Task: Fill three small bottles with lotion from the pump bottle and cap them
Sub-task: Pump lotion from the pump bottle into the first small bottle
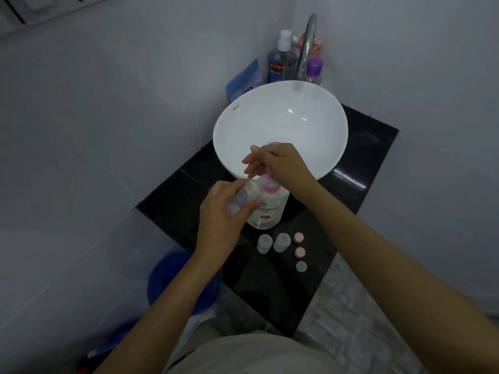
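Observation:
A white pump bottle (268, 211) with a pink collar stands on the black counter (189, 190) in front of the sink. My right hand (278, 163) rests on top of its pink pump head, fingers spread. A small clear bottle (244, 197) is tilted with its mouth at the pump spout, gripped by my left hand (221, 211). Two more small uncapped bottles (264, 243) (281, 241) stand upright just in front of the pump bottle. Beside them to the right lie two pink caps (298, 237) (300, 252) and a pale cap (301, 266).
A white basin (318, 122) fills the back of the counter under a chrome tap (306, 47). Mouthwash, a purple-capped bottle (314, 70) and a blue pouch (247, 76) crowd the corner behind it. A blue bucket (172, 282) sits on the floor at the left.

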Action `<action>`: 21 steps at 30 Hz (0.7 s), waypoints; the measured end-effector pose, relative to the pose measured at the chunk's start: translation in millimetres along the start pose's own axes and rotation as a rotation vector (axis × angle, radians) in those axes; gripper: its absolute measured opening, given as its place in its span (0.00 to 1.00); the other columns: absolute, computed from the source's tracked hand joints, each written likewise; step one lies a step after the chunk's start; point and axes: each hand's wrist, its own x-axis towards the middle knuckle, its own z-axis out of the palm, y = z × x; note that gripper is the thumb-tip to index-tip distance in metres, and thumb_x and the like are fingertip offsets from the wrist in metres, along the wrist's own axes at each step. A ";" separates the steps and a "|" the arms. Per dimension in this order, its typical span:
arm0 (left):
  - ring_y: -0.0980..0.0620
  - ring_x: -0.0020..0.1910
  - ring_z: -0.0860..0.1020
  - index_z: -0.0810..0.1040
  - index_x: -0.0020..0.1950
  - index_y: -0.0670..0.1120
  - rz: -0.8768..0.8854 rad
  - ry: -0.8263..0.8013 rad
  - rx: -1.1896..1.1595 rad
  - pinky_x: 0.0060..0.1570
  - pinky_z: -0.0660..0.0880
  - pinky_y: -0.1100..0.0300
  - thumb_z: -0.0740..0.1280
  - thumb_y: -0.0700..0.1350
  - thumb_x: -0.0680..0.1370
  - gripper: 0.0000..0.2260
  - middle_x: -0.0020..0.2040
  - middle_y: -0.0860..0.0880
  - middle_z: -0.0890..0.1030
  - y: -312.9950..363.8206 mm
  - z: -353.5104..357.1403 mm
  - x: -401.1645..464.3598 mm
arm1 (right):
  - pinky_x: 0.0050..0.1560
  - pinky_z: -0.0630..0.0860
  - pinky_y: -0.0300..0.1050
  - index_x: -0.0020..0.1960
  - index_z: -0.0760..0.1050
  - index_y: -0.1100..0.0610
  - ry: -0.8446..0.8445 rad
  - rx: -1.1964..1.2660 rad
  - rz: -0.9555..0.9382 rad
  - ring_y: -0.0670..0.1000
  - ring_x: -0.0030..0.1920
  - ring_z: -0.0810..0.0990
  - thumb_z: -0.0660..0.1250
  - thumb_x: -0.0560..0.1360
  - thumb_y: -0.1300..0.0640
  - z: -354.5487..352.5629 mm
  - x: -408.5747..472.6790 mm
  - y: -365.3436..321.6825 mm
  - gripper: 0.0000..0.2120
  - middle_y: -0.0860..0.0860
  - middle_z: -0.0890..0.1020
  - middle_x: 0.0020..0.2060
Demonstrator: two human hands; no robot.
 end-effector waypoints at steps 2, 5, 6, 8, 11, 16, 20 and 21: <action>0.58 0.49 0.76 0.78 0.61 0.48 -0.013 -0.008 -0.010 0.46 0.70 0.76 0.71 0.48 0.72 0.17 0.51 0.49 0.78 0.8 -0.6 0.2 | 0.46 0.79 0.46 0.47 0.81 0.68 -0.015 0.045 -0.002 0.58 0.39 0.82 0.60 0.79 0.54 -1.4 -0.5 0.5 0.18 0.64 0.83 0.38; 0.56 0.48 0.76 0.78 0.62 0.47 -0.042 -0.023 -0.036 0.46 0.71 0.71 0.71 0.49 0.72 0.19 0.50 0.48 0.78 0.6 -0.3 1.6 | 0.45 0.79 0.39 0.47 0.81 0.67 -0.053 0.029 0.013 0.54 0.39 0.83 0.58 0.80 0.54 -1.7 0.2 4.3 0.19 0.62 0.83 0.38; 0.55 0.48 0.76 0.78 0.62 0.47 -0.049 -0.027 -0.045 0.46 0.71 0.70 0.71 0.49 0.72 0.19 0.50 0.48 0.78 0.7 0.0 2.1 | 0.44 0.79 0.37 0.47 0.81 0.68 -0.054 0.011 0.016 0.53 0.39 0.83 0.57 0.80 0.55 -1.4 0.0 5.4 0.19 0.62 0.84 0.38; 0.56 0.48 0.76 0.78 0.62 0.47 -0.062 -0.033 -0.065 0.45 0.71 0.72 0.71 0.49 0.72 0.19 0.50 0.48 0.78 -0.6 1.3 3.2 | 0.44 0.78 0.35 0.47 0.81 0.67 -0.041 -0.005 0.025 0.52 0.40 0.83 0.56 0.81 0.55 -1.0 1.7 7.7 0.20 0.62 0.84 0.39; 0.57 0.48 0.76 0.78 0.61 0.48 -0.082 -0.044 -0.098 0.45 0.71 0.74 0.71 0.50 0.72 0.18 0.49 0.48 0.78 -3.8 1.5 4.2 | 0.50 0.77 0.43 0.45 0.82 0.65 -0.010 -0.007 0.047 0.55 0.44 0.84 0.55 0.81 0.55 0.7 2.5 11.5 0.20 0.61 0.85 0.41; 0.60 0.47 0.75 0.78 0.63 0.47 -0.103 -0.069 -0.100 0.46 0.70 0.75 0.70 0.49 0.73 0.19 0.49 0.48 0.77 -9.9 2.6 6.0 | 0.37 0.73 0.28 0.44 0.81 0.63 0.062 -0.031 0.092 0.47 0.42 0.82 0.55 0.81 0.55 8.6 0.1 21.0 0.19 0.60 0.85 0.42; 0.62 0.47 0.75 0.77 0.62 0.53 -0.092 -0.067 -0.106 0.45 0.69 0.77 0.70 0.53 0.71 0.19 0.49 0.50 0.76 -9.9 1.7 6.5 | 0.34 0.72 0.27 0.46 0.81 0.65 0.056 -0.057 0.108 0.38 0.34 0.79 0.56 0.81 0.55 8.2 1.3 18.7 0.19 0.59 0.85 0.42; 0.62 0.47 0.75 0.76 0.60 0.55 -0.081 -0.063 -0.129 0.45 0.70 0.76 0.69 0.55 0.70 0.19 0.49 0.50 0.76 -9.2 0.7 6.8 | 0.36 0.73 0.28 0.47 0.81 0.65 0.058 -0.047 0.093 0.39 0.35 0.80 0.56 0.81 0.54 6.7 2.1 16.1 0.19 0.59 0.85 0.41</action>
